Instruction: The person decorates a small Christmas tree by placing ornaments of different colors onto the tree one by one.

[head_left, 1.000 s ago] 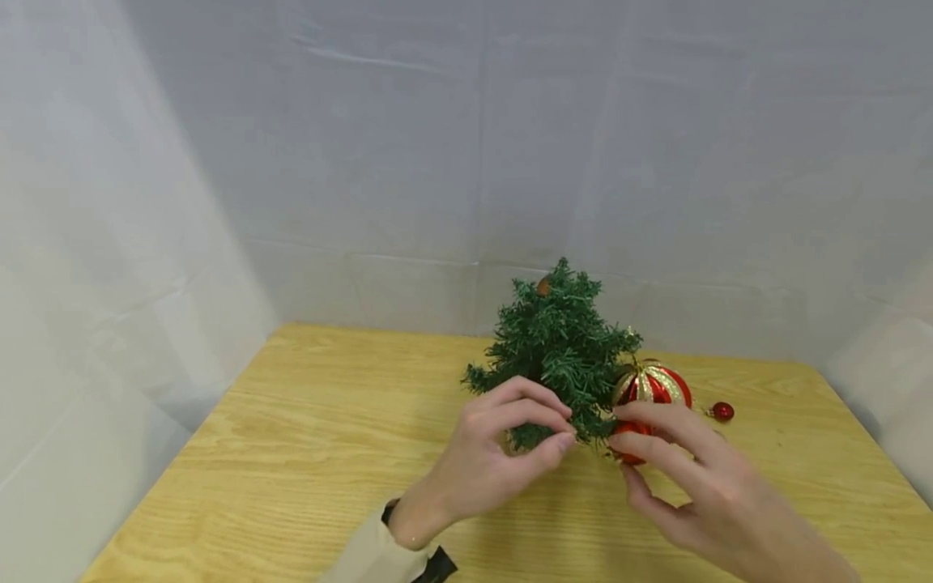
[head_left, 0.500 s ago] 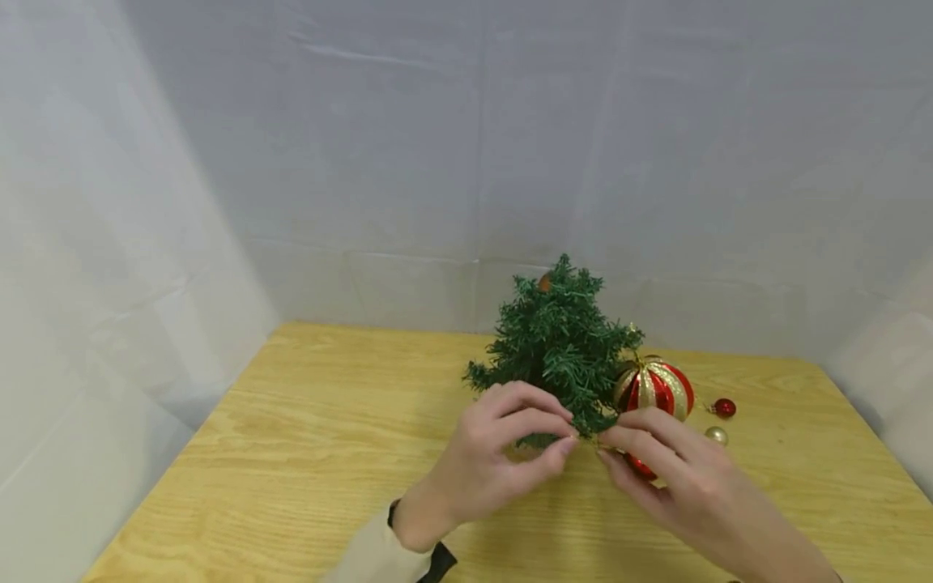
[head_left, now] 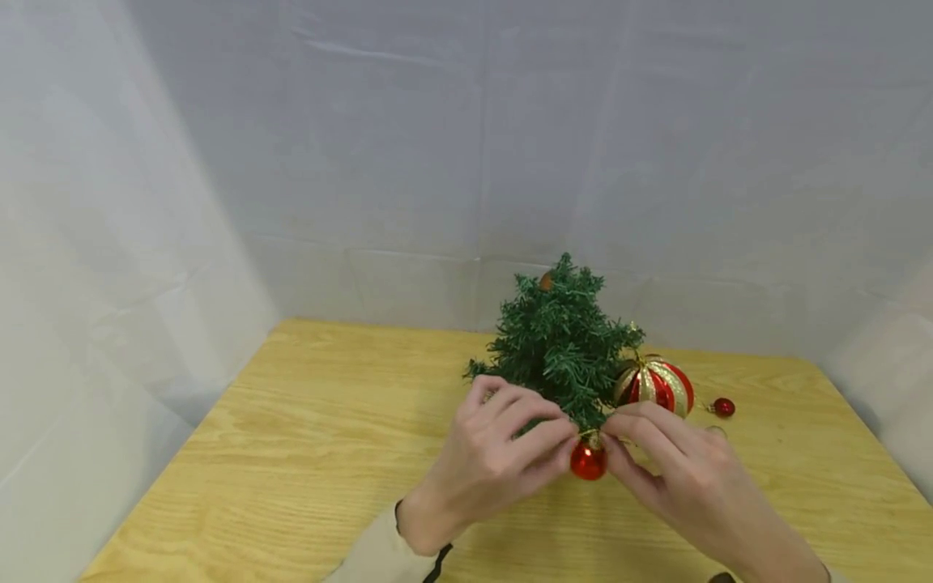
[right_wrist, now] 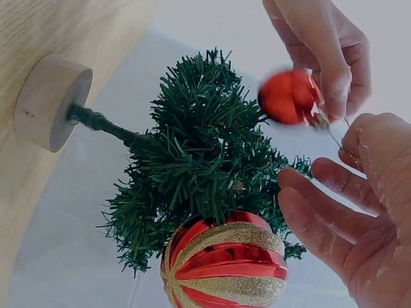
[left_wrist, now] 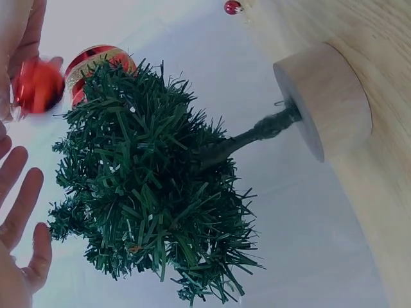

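Observation:
A shiny red bauble (head_left: 588,460) hangs between my two hands, in front of a small artificial Christmas tree (head_left: 557,348). My right hand (head_left: 678,461) pinches its thin gold cord (right_wrist: 347,153) between thumb and fingertips. From the other side, my left hand (head_left: 503,445) pinches by the bauble's cap, its thumb and forefinger together. The bauble looks blurred in both wrist views. On the tree's right side is a large red-and-gold striped bauble (head_left: 653,387), also seen close in the right wrist view. The lower branches are partly hidden behind my hands.
The tree stands on a round wooden base (left_wrist: 324,102). A small dark red bauble (head_left: 723,407) lies on the wooden table (head_left: 291,453) at the right. Near the treetop shows an orange-brown ball (head_left: 546,281). White sheeting (head_left: 364,162) surrounds the table.
My right hand has moved left with the red bauble, bringing it against my left fingertips. My left fingers have closed in. A small gold ball at the right is now mostly covered by my right hand.

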The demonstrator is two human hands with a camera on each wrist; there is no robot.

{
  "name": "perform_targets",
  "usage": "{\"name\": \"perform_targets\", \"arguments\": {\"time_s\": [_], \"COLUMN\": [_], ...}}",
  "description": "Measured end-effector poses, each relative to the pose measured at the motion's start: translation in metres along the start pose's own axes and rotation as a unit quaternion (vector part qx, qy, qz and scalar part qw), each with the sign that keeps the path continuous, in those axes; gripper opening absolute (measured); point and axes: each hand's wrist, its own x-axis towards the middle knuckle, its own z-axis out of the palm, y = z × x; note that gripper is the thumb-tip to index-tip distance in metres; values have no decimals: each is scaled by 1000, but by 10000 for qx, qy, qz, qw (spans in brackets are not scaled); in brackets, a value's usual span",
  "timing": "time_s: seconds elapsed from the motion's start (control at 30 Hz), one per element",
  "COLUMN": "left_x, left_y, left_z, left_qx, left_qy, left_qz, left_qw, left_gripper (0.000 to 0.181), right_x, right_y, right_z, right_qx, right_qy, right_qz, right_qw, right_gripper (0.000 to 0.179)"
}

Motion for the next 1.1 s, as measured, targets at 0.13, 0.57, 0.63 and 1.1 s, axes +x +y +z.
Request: {"name": "perform_targets", "arguments": {"time_s": [0.13,0.57,0.63,1.1], "left_x": [2,12,16,32], "left_y": [-1,-11,-15,-41], "left_z": [-1,-12,-15,-31], "left_qx": [-156,-222,-90,799], "left_qy": [135,262,261,-2], "left_qz": [-185,-272,-150,66], "left_qw": [9996,9990,9995,9968], "left_gripper": [10,18,16,11], "right_x": [5,24,28,59], "right_y": [1,4,6,16], "right_z": [0,3,4,11], "right_qx": [-36,-40,-62,-971], "right_qy": [29,277,304,46], "right_qz": [-77,-336,-373,-1053], "right_qw": [10000,9990,9988,9897], "right_gripper": [36,34,34,28]}}
